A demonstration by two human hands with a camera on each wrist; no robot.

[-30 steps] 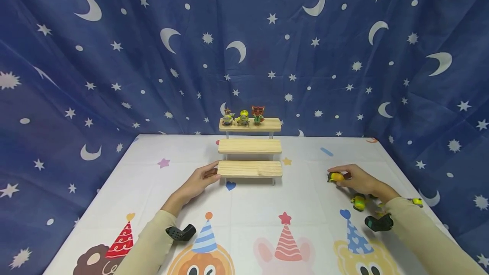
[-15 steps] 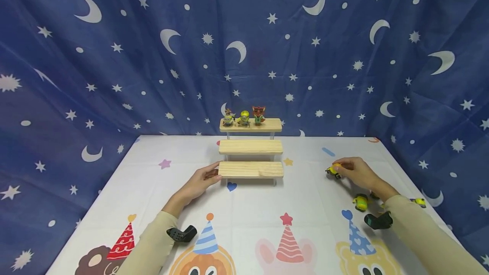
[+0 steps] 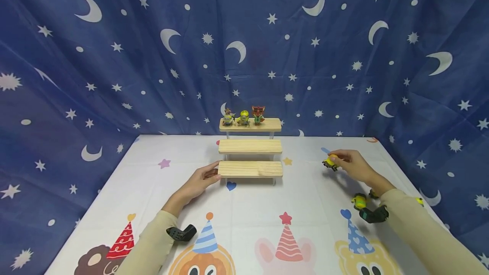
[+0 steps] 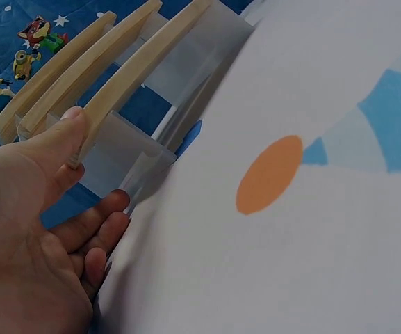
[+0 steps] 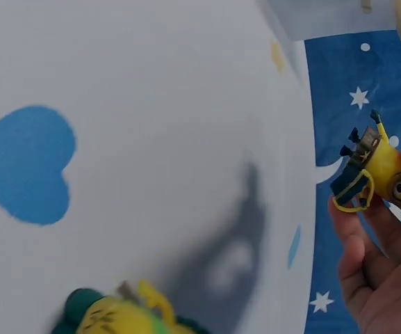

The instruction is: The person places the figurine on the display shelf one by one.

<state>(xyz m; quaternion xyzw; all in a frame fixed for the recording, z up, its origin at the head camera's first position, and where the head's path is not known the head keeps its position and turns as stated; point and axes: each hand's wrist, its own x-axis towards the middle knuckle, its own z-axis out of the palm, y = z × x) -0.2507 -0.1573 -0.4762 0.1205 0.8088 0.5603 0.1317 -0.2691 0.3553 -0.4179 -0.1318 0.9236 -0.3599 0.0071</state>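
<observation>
My right hand (image 3: 352, 165) pinches a yellow minion figurine (image 5: 381, 167) above the table, the figurine tipped on its side in the right wrist view. My left hand (image 3: 200, 181) is at the left end of a three-step wooden display stand (image 3: 250, 169). In the left wrist view, the thumb lies on the end of the lowest plank and the index finger bends beneath it; the other fingers are beside the clear support. Along the top step stand a minion with something brown on its head (image 3: 228, 119), another minion (image 3: 243, 118) and a red fox figurine (image 3: 258, 116).
A yellow-green figurine (image 3: 359, 201) lies on the table below the right hand. Beside it are a darker figurine (image 3: 373, 194) and a yellow one (image 3: 420, 201), both partly hidden by the right arm. A blue star-patterned curtain (image 3: 191, 75) hangs behind the table.
The right hand has lifted the minion figurine and carried it away from me and slightly left, turning it on the way. The left hand stays at the stand.
</observation>
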